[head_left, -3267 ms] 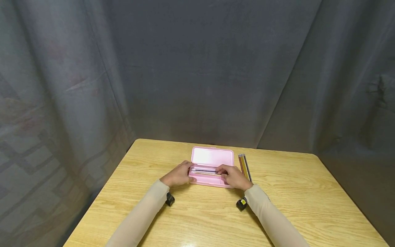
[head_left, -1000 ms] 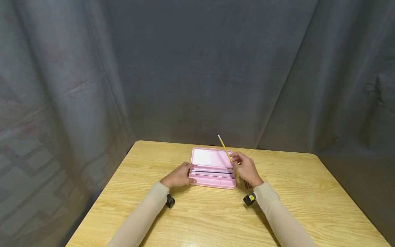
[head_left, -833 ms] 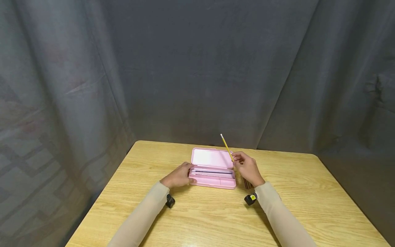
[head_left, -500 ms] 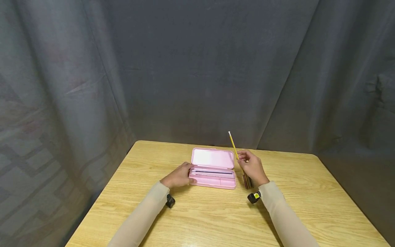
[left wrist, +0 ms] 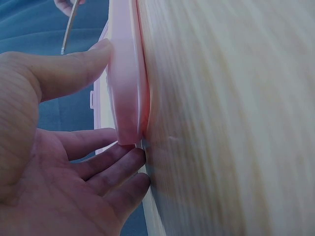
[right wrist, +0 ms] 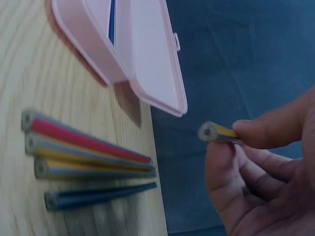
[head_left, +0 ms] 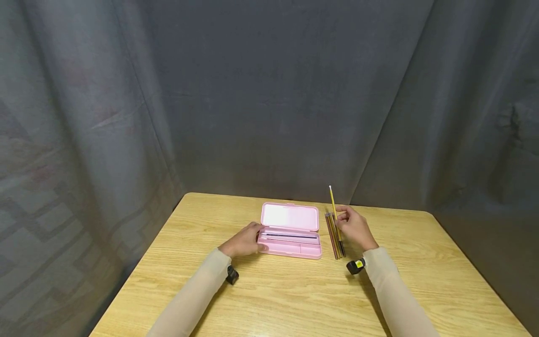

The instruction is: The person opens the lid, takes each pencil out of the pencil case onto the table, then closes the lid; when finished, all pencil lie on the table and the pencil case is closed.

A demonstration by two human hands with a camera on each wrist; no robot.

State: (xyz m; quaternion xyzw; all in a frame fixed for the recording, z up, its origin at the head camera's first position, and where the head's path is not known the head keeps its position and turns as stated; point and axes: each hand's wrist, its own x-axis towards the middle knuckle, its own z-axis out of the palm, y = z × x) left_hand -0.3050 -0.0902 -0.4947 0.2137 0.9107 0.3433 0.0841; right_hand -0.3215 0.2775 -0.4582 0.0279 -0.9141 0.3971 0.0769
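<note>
A pink pencil case (head_left: 290, 216) lies on the table with its lid swung back. My left hand (head_left: 244, 239) grips its left end; in the left wrist view the thumb (left wrist: 83, 66) rests along the case wall and the fingers are bent at the case's end. One dark blue pencil (head_left: 291, 236) lies inside. My right hand (head_left: 355, 229) pinches a yellow pencil (head_left: 332, 199) between thumb and fingers, its white end tilted up. Beneath it, several pencils (head_left: 330, 236) lie side by side right of the case: a red pencil (right wrist: 88, 140), yellow ones and a dark blue one.
The wooden table (head_left: 269, 299) ends close behind the case. Grey curtains (head_left: 269, 103) hang at the back and both sides. The case's front compartment (head_left: 280, 246) has a small divider. Black wrist cameras (head_left: 355, 267) are strapped on both arms.
My right hand was reaching into the case, then held the yellow pencil up by the lid. It has moved right, bringing the pencil over the row on the table. My left hand stays put.
</note>
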